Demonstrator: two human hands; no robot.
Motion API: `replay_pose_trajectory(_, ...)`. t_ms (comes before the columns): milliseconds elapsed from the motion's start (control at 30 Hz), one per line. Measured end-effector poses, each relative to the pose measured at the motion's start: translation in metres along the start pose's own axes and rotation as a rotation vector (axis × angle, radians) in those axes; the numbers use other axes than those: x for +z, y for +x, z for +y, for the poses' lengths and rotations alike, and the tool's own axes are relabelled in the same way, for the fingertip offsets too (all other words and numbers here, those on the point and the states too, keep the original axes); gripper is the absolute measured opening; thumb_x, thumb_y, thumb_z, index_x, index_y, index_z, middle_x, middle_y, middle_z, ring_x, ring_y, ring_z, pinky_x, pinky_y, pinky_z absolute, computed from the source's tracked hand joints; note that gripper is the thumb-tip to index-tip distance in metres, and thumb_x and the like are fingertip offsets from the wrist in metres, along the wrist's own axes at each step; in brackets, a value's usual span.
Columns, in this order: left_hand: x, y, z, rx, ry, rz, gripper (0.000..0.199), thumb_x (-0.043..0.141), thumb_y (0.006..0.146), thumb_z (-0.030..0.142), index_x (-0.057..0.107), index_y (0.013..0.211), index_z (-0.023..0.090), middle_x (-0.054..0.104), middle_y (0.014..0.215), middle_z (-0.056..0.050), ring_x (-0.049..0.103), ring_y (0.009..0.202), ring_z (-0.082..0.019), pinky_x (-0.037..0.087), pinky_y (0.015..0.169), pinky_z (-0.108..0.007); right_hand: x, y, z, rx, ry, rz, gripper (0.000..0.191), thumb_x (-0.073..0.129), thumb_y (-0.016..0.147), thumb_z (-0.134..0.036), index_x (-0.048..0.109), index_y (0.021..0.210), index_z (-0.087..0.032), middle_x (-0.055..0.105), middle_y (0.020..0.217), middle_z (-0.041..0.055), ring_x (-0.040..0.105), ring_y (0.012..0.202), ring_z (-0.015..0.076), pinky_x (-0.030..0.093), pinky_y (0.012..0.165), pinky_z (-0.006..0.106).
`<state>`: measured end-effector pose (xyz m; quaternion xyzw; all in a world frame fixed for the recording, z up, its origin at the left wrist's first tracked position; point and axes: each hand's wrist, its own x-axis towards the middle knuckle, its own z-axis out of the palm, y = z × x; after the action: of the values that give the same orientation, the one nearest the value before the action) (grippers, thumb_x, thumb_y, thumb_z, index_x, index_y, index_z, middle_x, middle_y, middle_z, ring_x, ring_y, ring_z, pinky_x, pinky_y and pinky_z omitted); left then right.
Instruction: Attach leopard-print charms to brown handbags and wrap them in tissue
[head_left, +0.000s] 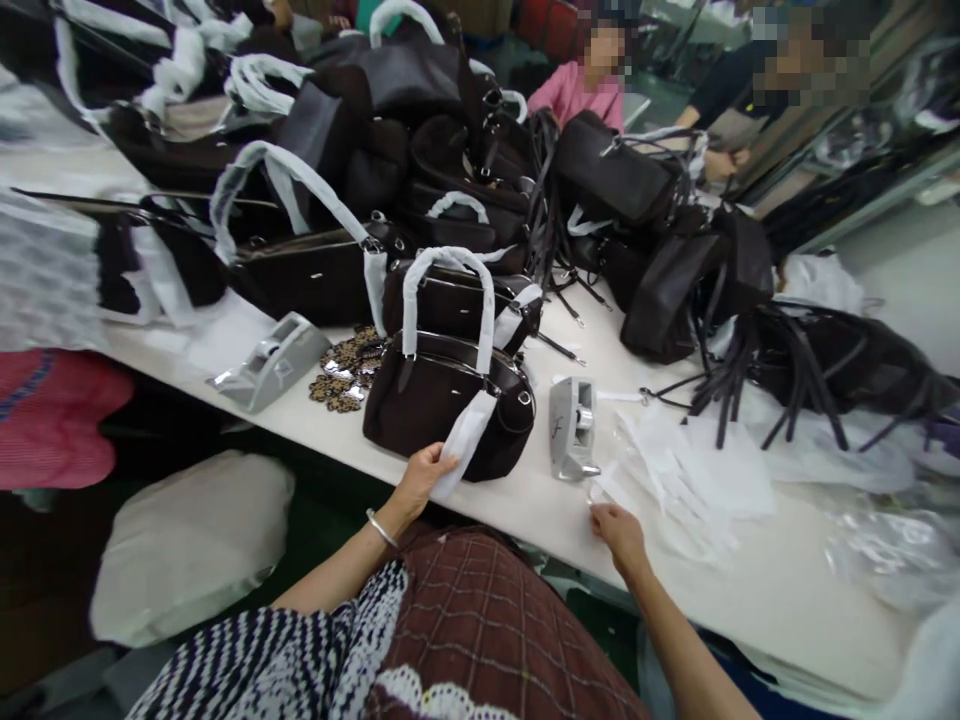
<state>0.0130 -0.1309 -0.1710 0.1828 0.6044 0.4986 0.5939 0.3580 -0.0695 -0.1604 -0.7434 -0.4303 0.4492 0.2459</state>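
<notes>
A dark brown handbag [412, 400] stands upright at the table's front edge, its top handle [450, 262] wrapped in white. My left hand [421, 485] pinches a white wrapped strap [465, 440] that hangs down the bag's front right side. To the right of the bag, a grey tape dispenser [562, 430] rests on the table. Just below the dispenser's tip, my right hand [619, 535] is closed, thumb against fingers, on what looks like a small piece of clear tape [590, 494].
Many more dark handbags [442, 80] are heaped behind. A second dispenser [270, 365] and patterned tags [345, 370] lie to the left. White wrapping sheets [675, 480] and dark straps [727, 390] cover the table's right. Two people [581, 85] are across the table.
</notes>
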Motion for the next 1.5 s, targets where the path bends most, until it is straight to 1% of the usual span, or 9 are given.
replay_pose_trajectory(133,-0.001,-0.003,0.005,0.050,0.099,0.009,0.044,0.078,0.065,0.047,0.067,0.088,0.012,0.065,0.077,-0.001,0.054,0.065,-0.012,0.040,0.059,-0.022,0.023,-0.026,-0.034,-0.012,0.003,-0.229,0.030,0.074,0.059,-0.049,0.068,0.064,-0.020,0.068,0.061,0.0071,0.062,0.056,0.0212,0.050,0.056,0.035)
replay_pose_trajectory(300,-0.004,-0.004,0.013,0.140,0.226,0.029,0.039,0.074,0.069,0.046,0.069,0.089,0.013,0.067,0.080,-0.001,0.058,0.071,-0.015,0.043,0.065,-0.024,0.114,-0.067,-0.124,-0.261,0.225,-0.680,0.048,0.074,0.071,-0.035,0.061,0.114,-0.020,0.067,0.063,-0.0029,0.062,0.058,0.0157,0.051,0.061,0.030)
replay_pose_trajectory(500,-0.005,-0.012,0.031,0.218,0.371,0.069,0.036,0.071,0.072,0.049,0.070,0.083,0.014,0.066,0.076,-0.001,0.058,0.072,-0.017,0.041,0.065,-0.024,0.176,-0.062,-0.146,-0.358,0.090,-0.582,0.022,0.070,0.070,-0.028,0.055,0.085,-0.023,0.063,0.055,-0.0066,0.058,0.050,0.0139,0.042,0.051,0.024)
replay_pose_trajectory(733,-0.004,-0.020,0.041,0.269,0.439,0.123,0.021,0.068,0.076,0.035,0.071,0.083,0.016,0.066,0.078,0.000,0.058,0.075,-0.016,0.042,0.069,-0.024,0.180,-0.044,-0.149,-0.388,-0.212,-0.457,0.024,0.074,0.067,-0.035,0.053,0.071,-0.025,0.061,0.051,-0.0063,0.057,0.044,0.0156,0.039,0.051,0.026)
replay_pose_trajectory(900,-0.004,-0.016,0.032,0.155,0.208,0.061,0.028,0.073,0.073,0.039,0.071,0.086,0.014,0.067,0.078,0.000,0.057,0.071,-0.015,0.040,0.063,-0.023,0.169,-0.038,-0.150,-0.489,-0.364,-0.332,0.038,0.083,0.059,-0.045,0.052,0.062,-0.024,0.054,0.048,-0.0058,0.048,0.043,0.0124,0.032,0.048,0.025)
replay_pose_trajectory(1100,-0.003,-0.013,0.023,-0.113,-0.361,-0.090,0.051,0.086,0.060,0.043,0.065,0.092,0.010,0.068,0.077,-0.004,0.057,0.062,-0.011,0.042,0.060,-0.022,0.167,-0.040,-0.120,-0.216,0.008,-0.561,0.043,0.070,0.071,-0.060,0.049,0.074,-0.023,0.062,0.054,-0.0035,0.050,0.038,0.0114,0.034,0.038,0.022)
replay_pose_trajectory(1200,-0.005,-0.012,0.024,-0.173,-0.425,-0.126,0.055,0.088,0.059,0.043,0.064,0.094,0.009,0.069,0.079,-0.007,0.061,0.066,-0.013,0.045,0.065,-0.023,0.161,-0.042,-0.108,-0.154,0.021,-0.545,0.044,0.074,0.067,-0.057,0.051,0.078,-0.021,0.063,0.055,-0.0029,0.050,0.036,0.0109,0.030,0.033,0.020)
replay_pose_trajectory(1333,-0.002,-0.014,0.027,-0.031,-0.273,-0.020,0.064,0.085,0.064,0.041,0.057,0.113,0.011,0.067,0.083,-0.004,0.061,0.069,-0.014,0.045,0.065,-0.024,0.148,-0.048,-0.107,-0.066,0.039,-0.459,0.043,0.073,0.070,-0.058,0.059,0.075,-0.018,0.066,0.059,0.0016,0.057,0.044,0.0124,0.038,0.038,0.021)
replay_pose_trajectory(1500,0.003,-0.021,0.031,0.300,0.218,0.122,0.082,0.071,0.081,0.036,0.029,0.150,0.023,0.061,0.079,0.003,0.058,0.071,-0.013,0.048,0.071,-0.027,0.161,-0.066,-0.126,0.160,0.375,-0.690,0.045,0.079,0.068,-0.054,0.071,0.092,-0.017,0.074,0.095,0.0069,0.068,0.084,0.0177,0.053,0.073,0.028)
